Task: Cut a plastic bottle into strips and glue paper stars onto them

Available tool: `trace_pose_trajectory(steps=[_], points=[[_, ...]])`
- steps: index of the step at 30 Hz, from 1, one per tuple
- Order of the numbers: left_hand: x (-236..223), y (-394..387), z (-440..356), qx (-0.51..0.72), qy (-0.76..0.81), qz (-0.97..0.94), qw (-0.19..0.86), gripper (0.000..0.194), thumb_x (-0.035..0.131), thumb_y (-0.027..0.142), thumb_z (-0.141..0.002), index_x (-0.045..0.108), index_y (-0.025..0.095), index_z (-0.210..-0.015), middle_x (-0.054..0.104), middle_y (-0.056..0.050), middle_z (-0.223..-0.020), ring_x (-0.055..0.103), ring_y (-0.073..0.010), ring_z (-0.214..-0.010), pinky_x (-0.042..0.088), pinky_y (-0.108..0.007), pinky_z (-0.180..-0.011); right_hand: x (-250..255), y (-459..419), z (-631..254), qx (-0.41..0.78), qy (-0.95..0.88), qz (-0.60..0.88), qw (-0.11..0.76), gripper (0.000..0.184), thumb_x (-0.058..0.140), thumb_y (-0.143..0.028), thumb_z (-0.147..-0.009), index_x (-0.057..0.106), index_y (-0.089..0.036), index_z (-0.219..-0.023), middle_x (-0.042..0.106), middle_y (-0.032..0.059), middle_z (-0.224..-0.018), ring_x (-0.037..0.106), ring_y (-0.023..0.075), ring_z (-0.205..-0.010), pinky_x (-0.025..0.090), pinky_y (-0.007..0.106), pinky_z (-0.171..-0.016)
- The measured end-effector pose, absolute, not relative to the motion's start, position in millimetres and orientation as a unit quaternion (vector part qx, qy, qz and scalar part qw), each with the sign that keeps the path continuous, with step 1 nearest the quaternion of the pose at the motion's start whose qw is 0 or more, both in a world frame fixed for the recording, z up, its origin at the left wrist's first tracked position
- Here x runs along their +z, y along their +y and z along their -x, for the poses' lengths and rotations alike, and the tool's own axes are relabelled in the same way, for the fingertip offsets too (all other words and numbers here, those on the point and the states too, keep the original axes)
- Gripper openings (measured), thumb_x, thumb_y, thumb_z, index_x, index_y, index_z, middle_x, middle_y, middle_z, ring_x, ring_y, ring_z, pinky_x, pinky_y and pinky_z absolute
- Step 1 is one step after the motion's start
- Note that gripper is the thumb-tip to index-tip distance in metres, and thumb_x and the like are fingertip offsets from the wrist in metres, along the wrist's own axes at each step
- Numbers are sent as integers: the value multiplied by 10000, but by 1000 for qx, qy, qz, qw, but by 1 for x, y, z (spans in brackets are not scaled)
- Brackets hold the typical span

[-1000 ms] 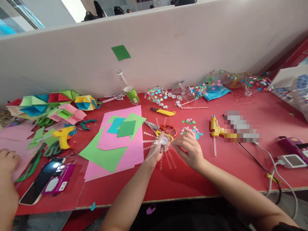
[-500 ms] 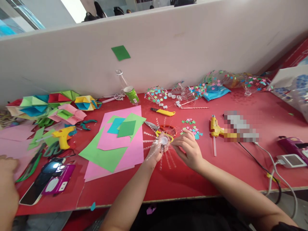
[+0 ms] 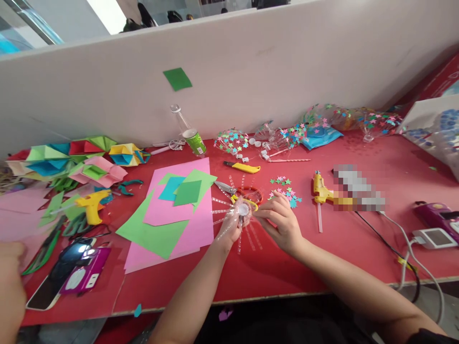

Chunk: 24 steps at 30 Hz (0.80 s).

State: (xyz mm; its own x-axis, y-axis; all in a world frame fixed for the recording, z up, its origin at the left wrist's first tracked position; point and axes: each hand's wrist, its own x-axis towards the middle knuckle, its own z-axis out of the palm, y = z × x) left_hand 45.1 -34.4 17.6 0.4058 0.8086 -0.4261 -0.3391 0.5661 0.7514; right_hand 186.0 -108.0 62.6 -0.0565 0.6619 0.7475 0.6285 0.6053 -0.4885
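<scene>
My left hand grips a clear plastic bottle top with a white cap, its body cut into thin strips that fan outwards. My right hand pinches one of those strips at the right side of the piece. Both hands hover just above the red table. Scissors with red and yellow handles lie right behind the piece. A small heap of paper stars lies just beyond my right hand.
Pink, green and blue paper sheets lie to the left. Also here: a yellow cutter, two yellow glue guns, a bottle, folded paper shapes, star-covered bottles, a phone. Another person's hand is at far left.
My hands have hardly moved on the bottle piece. The other person's hand at far left has drawn back towards the table's near edge.
</scene>
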Motion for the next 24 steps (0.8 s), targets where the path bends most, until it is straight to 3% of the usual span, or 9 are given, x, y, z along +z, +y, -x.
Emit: trace_pose_trajectory(steps=[10,18,24], points=[[17,-35,-45,369,418,-286,779,462,734,555,-709,520,150,-651,468,60,-509,279,-4,-355,152,-173,-371,61,-107,-190,-17,-743,431,512,177,583,-85,-894,628,-251,-936,706,-4,-805,590,166,-760,372,475,-1039],[13,-34,-44,350,397,-304,792,465,685,581,-757,526,154,-669,363,88,-423,236,-12,-342,136,-175,-377,64,-107,-191,44,-735,447,508,236,561,-107,-897,593,-263,-1071,722,22,-895,628,188,-826,420,469,-993],[13,-35,-45,353,407,-311,783,462,662,582,-778,521,156,-671,382,77,-434,254,-18,-349,133,-183,-383,65,-108,-190,65,-728,451,513,256,539,-96,-888,568,-263,-1081,721,33,-927,642,198,-844,424,487,-990]])
